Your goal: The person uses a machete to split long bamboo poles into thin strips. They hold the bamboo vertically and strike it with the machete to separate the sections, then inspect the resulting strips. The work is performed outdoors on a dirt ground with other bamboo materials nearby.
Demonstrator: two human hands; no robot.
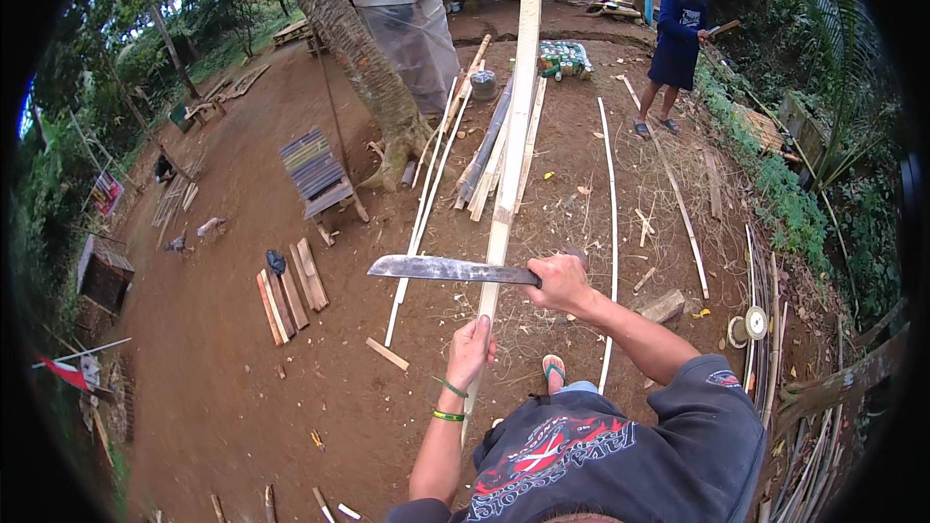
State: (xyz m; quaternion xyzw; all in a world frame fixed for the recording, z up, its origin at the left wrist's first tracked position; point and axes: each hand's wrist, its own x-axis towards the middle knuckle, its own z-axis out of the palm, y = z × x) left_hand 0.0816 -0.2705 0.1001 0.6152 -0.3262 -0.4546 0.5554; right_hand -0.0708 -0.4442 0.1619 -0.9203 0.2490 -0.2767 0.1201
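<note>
Head view, looking down on bare brown ground. The left hand (pixel 472 347) is closed around the lower part of a long pale bamboo pole (pixel 514 126), which stands tilted and runs up and away from the hand toward the top of the picture. Two green bands circle the left wrist. The right hand (pixel 559 282) is closed on the handle of a machete (pixel 448 269); its grey blade lies level and reaches leftward, crossing the pole just above the left hand. Whether the blade touches the pole cannot be told.

Below the hands, a foot in a sandal (pixel 553 369) rests on the ground. Beyond the hands, further poles and split strips (pixel 493 147) lie in a loose heap beside the foot of a palm trunk (pixel 358 48). To the left of the hands lie short boards (pixel 291 295), and beyond them stands a small slatted bench (pixel 316 175). Well beyond the right hand, a second person (pixel 677 39) in dark blue stands holding a tool. To the right of the right hand, a wood block (pixel 665 306) rests on the ground.
</note>
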